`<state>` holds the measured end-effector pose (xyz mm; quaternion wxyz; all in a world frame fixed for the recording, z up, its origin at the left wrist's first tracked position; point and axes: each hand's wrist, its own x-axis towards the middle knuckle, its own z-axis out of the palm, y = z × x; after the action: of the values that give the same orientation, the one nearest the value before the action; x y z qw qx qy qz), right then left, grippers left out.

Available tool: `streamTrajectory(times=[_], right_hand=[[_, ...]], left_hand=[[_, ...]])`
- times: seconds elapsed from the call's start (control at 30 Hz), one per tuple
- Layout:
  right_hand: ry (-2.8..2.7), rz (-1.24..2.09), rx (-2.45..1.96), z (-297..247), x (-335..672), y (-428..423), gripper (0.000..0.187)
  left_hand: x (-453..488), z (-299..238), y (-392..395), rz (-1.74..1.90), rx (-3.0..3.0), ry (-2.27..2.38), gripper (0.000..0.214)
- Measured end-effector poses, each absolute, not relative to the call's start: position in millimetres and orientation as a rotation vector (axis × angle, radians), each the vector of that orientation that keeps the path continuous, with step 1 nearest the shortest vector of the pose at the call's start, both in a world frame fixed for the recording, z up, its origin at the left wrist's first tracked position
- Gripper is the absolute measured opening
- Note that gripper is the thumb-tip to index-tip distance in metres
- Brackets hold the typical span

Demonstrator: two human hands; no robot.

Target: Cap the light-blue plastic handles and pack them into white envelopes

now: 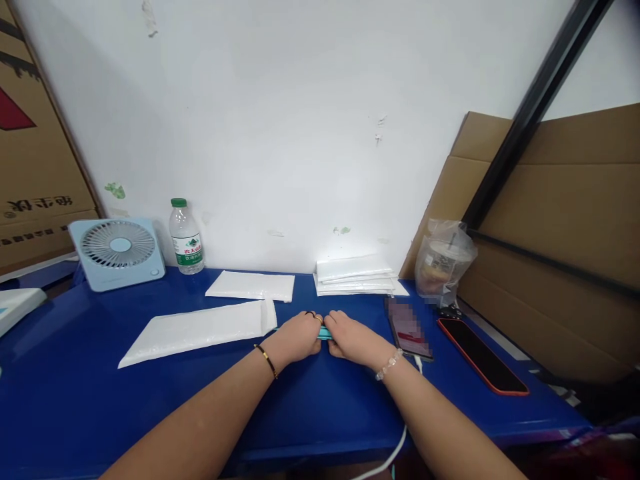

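Both hands meet at the middle of the blue table [320,407], closed around a small turquoise item [325,333]. Most of that item is covered by the fingers, so its kind does not show. My left hand [299,337], with rings and a dark bracelet at the wrist, grips its left end. On the other end is my right hand [350,339], with a clear beaded bracelet. Just left of my left hand lies a long white padded envelope [197,332], its flap end toward the hand. Behind it is a smaller white envelope [251,285].
Several white envelopes [355,272] are piled by the wall. On the right are a phone [407,327] with a white cable [400,448], an orange-edged phone [481,355] and a bagged drink cup [443,263]. A blue fan [120,250] and a water bottle [187,237] stand left.
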<state>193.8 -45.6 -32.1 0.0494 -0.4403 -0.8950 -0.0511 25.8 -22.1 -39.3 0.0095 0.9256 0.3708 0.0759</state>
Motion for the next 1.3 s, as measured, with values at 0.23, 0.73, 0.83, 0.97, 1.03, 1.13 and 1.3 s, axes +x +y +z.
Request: streamTrajectory(times=[0.23,0.73,0.83,0.97,1.03,1.13,1.3], right_hand=[[-2.95,-0.147,-1.481,-8,184,-43,0.03],[-2.699,-0.297,-1.477,184,144,-83,0.048],[-2.726,-0.19,-1.314,150,140,-85,0.048],[-2.685,0.012,-1.259,96,138,-85,0.043],[-2.537,0.227,-1.21,81,146,-85,0.036],[-2.061,0.704,-0.955,67,167,-85,0.035],[-1.694,1.424,-0.552,36,187,-92,0.065]], left_hand=[[24,-44,-19,0.313,2.869,1.12,0.016],[46,7,-47,1.239,1.973,0.868,0.034],[48,-9,-55,1.19,1.856,0.82,0.035],[49,-33,-61,1.051,1.754,0.798,0.037],[49,-37,-62,1.027,1.713,0.809,0.038],[49,-32,-66,1.033,1.585,0.769,0.039],[42,-18,-80,0.626,1.246,0.369,0.039]])
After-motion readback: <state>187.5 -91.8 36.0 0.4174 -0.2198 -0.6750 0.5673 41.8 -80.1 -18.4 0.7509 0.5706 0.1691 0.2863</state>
